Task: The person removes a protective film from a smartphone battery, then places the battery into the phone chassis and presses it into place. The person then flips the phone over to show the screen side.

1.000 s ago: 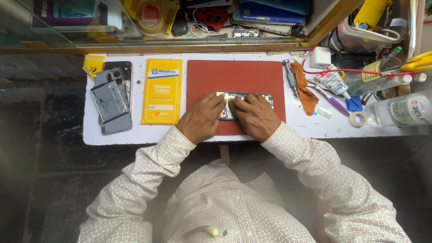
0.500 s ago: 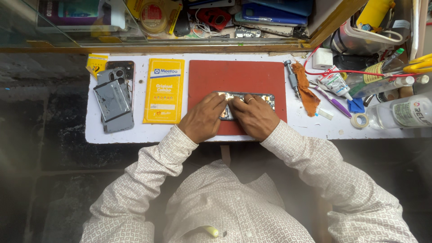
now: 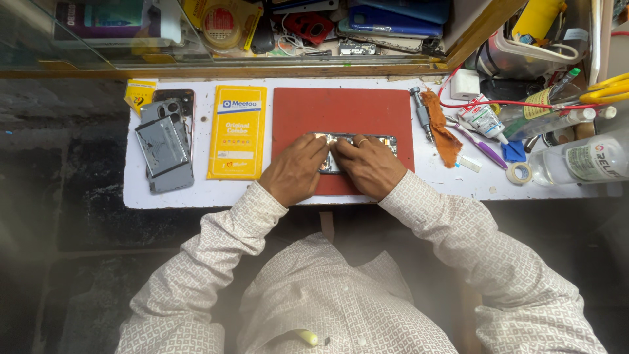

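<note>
We find both hands resting on an opened phone (image 3: 357, 145) that lies lengthwise on a red work mat (image 3: 341, 111) in the middle of the white table (image 3: 196, 193). Our left hand (image 3: 296, 169) covers the phone's left end, fingers curled down and pressing on it; our right hand (image 3: 371, 165) lies just beside it, touching the phone's middle, fingers bent and a ring visible on one. The fingertips of the two hands nearly meet over the phone. Whether either hand pinches a small part we cannot tell; the fingers hide it. The phone's right end shows bare past the right hand.

Left of the mat lies a yellow flat package (image 3: 237, 131), and further left a stack of phone back covers (image 3: 165, 147). Right of the mat we note a screwdriver (image 3: 420, 113), an orange cloth (image 3: 442, 131), a tube (image 3: 481, 119), a tape roll (image 3: 521, 173) and a clear bottle (image 3: 583, 160).
</note>
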A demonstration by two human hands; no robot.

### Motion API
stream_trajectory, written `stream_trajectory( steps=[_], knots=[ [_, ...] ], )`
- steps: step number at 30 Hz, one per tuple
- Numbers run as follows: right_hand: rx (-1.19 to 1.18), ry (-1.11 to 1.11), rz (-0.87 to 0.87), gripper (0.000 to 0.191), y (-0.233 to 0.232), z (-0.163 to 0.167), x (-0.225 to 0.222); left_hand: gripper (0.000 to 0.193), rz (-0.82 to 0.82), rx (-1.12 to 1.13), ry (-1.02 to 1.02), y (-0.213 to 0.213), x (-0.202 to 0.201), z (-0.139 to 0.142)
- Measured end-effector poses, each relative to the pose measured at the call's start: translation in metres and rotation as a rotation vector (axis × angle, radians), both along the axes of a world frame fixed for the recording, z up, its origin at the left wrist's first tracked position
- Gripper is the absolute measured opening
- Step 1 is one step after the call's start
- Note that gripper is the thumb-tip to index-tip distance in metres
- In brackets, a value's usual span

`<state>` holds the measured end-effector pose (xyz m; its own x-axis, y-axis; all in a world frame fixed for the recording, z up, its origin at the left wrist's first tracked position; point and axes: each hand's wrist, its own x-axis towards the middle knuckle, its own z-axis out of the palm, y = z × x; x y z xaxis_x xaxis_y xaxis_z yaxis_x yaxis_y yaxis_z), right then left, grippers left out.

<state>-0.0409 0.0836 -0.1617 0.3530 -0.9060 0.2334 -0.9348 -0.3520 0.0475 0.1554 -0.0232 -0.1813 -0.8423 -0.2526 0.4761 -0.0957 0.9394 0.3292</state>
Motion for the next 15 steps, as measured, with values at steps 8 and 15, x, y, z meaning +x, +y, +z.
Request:
stream_trajectory(
  steps=[8, 15],
  knots=[
    [-0.009, 0.023, -0.006, 0.033, 0.001, 0.004, 0.006, 0.046, 0.016, 0.095, 0.075, -0.001, 0.008, 0.005],
    [-0.006, 0.044, -0.02, 0.034, 0.003, 0.007, 0.006, 0.052, 0.003, 0.052, 0.014, 0.003, 0.002, 0.013]
  ],
)
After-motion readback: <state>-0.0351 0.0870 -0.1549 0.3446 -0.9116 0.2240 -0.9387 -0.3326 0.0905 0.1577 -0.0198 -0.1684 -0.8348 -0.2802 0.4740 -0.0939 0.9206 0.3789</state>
